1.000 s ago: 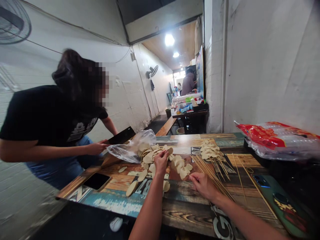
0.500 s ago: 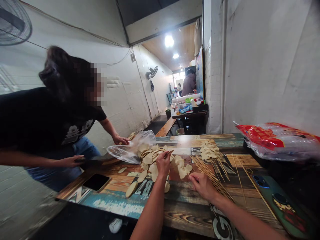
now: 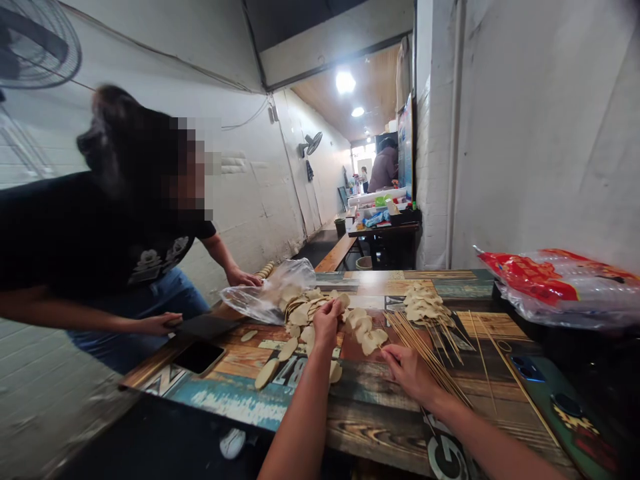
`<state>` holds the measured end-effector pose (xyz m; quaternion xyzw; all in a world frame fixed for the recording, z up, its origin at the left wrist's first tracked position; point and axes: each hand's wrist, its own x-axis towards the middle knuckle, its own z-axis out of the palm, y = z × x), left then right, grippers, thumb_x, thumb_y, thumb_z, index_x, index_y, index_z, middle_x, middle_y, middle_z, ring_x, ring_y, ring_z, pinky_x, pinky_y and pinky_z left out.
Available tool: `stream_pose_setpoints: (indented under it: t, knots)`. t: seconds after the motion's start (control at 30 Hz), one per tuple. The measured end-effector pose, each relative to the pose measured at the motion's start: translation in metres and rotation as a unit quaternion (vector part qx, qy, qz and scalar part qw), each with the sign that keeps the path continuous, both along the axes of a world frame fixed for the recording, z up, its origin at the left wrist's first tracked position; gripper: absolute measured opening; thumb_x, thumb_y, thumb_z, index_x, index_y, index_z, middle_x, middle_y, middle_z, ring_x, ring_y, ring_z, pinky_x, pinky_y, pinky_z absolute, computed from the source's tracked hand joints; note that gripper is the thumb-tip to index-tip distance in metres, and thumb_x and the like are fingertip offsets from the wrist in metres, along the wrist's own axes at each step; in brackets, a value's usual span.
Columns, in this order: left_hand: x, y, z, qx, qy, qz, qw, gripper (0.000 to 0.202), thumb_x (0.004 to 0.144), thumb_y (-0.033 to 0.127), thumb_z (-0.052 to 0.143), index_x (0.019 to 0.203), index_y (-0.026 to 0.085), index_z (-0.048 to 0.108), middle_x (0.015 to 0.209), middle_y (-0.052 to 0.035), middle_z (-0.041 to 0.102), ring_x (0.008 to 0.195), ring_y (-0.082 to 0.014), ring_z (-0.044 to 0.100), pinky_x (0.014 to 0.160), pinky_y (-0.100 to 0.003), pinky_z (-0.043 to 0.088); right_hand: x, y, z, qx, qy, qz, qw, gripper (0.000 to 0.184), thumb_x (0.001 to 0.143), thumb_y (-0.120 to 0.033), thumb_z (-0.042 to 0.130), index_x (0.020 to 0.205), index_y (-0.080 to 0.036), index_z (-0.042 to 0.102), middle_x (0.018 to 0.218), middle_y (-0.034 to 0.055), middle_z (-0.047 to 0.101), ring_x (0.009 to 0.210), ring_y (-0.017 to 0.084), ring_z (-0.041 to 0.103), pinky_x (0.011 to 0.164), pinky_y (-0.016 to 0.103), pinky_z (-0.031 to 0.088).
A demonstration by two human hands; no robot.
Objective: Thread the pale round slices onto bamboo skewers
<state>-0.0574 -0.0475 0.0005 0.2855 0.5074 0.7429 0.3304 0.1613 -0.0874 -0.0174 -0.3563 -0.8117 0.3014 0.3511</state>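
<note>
My right hand [image 3: 404, 367] is closed on the end of a bamboo skewer that carries several thin pale slices [image 3: 361, 325], bunched in folds to its upper left. My left hand [image 3: 326, 321] pinches a single pale slice [image 3: 343, 300] between thumb and fingertips, a little above and left of the threaded ones. Behind that hand lies a heap of loose slices [image 3: 301, 312], partly in a clear plastic bag [image 3: 273, 293]. Bare skewers [image 3: 425, 357] lie in a bundle beside my right hand. Filled skewers [image 3: 426, 305] are stacked farther back.
A person in black at left holds a broad knife [image 3: 207, 325] by the table's edge. A phone [image 3: 199, 357] and scattered slices [image 3: 267, 373] lie at front left. Red-and-clear plastic packaging [image 3: 560, 280] and a green phone [image 3: 560, 407] are at right. A wooden bench [image 3: 339, 255] stands beyond.
The slice in my left hand has turned, showing more of its flat side. My right hand keeps its hold on the skewer. The whole view has shifted slightly.
</note>
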Motion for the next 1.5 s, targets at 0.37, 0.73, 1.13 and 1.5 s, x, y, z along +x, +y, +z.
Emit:
stream_pose_setpoints:
  t: [0.37,0.73,1.13,1.5]
  knots:
    - [-0.007,-0.002,0.007,-0.002,-0.155,-0.066,0.986,0.018,0.066,0.025,0.077,0.069,0.016,0.062,0.063,0.0016,0.061,0.053,-0.0082,0.053,0.052,-0.02,0.04,0.001,-0.003,0.002,-0.005,0.004,0.016,1.0,0.041,0.092,-0.04,0.036,0.06,-0.02,0.051,0.055,-0.0015,0.05,0.055,0.015,0.05,0.057,0.025,0.035]
    - [-0.008,-0.002,0.01,0.018,-0.228,-0.122,0.966,0.009,0.07,0.012,0.073,0.07,0.011,0.064,0.063,0.0007,0.061,0.048,-0.005,0.048,0.046,-0.016,0.036,0.001,-0.004,0.003,-0.021,0.019,0.025,0.999,0.043,0.094,-0.041,0.038,0.062,-0.019,0.056,0.055,-0.0009,0.054,0.057,0.016,0.055,0.059,0.025,0.039]
    - [0.002,-0.003,0.011,-0.004,-0.197,-0.099,0.975,0.01,0.066,0.014,0.076,0.068,0.013,0.066,0.065,-0.0002,0.064,0.055,-0.007,0.055,0.054,-0.017,0.043,-0.002,-0.001,0.0,-0.032,0.01,0.001,0.999,0.041,0.091,-0.041,0.038,0.066,-0.018,0.06,0.054,-0.0007,0.054,0.055,0.015,0.054,0.057,0.025,0.037]
    - [0.004,-0.002,0.004,-0.021,-0.047,-0.043,0.998,0.029,0.058,0.033,0.082,0.08,0.015,0.074,0.064,0.0001,0.065,0.055,-0.0103,0.056,0.052,-0.02,0.04,0.002,-0.001,0.004,-0.019,0.013,-0.014,1.0,0.042,0.09,-0.042,0.039,0.063,-0.018,0.06,0.051,-0.001,0.053,0.052,0.015,0.051,0.055,0.026,0.037]
